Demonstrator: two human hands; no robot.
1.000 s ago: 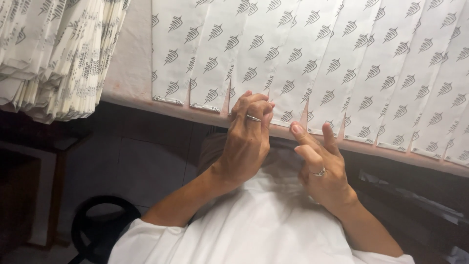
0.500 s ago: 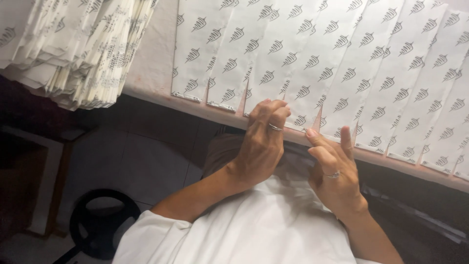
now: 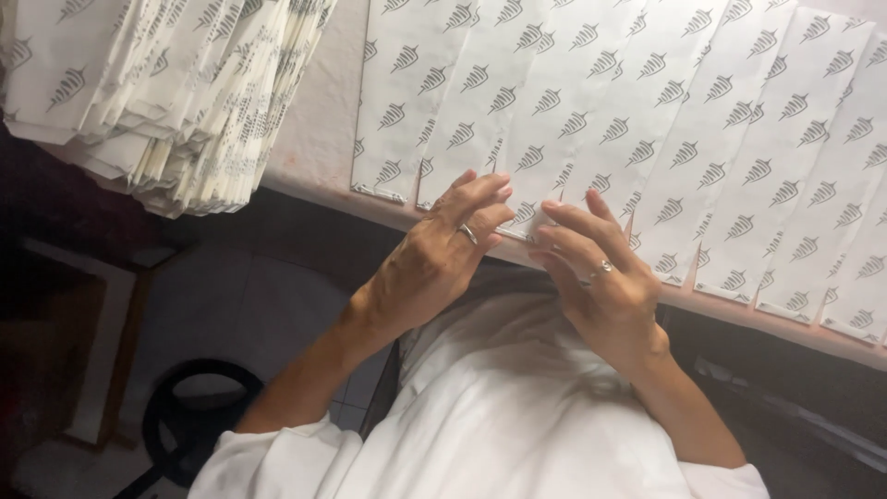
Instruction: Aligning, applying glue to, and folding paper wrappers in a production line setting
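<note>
A row of white paper bags (image 3: pixel 591 120) printed with grey leaf marks lies overlapping on the pink table (image 3: pixel 319 139). My left hand (image 3: pixel 434 259), with a ring on one finger, rests its fingertips on the near end of one bag (image 3: pixel 528 199) at the table's edge. My right hand (image 3: pixel 601 277), also ringed, meets it from the right, fingertips pinching the same bag's bottom edge. The fold under my fingers is hidden.
A thick fanned stack of the same printed bags (image 3: pixel 157 92) hangs over the table's left end. Below the table edge are a dark floor, a black round stool (image 3: pixel 199 416) and a wooden frame (image 3: pixel 102 351). My white garment (image 3: pixel 499 416) fills the lower middle.
My right hand has closed in on the left, so both hands now meet at the bag's near end. The view has shifted, bringing the bags to the right.
</note>
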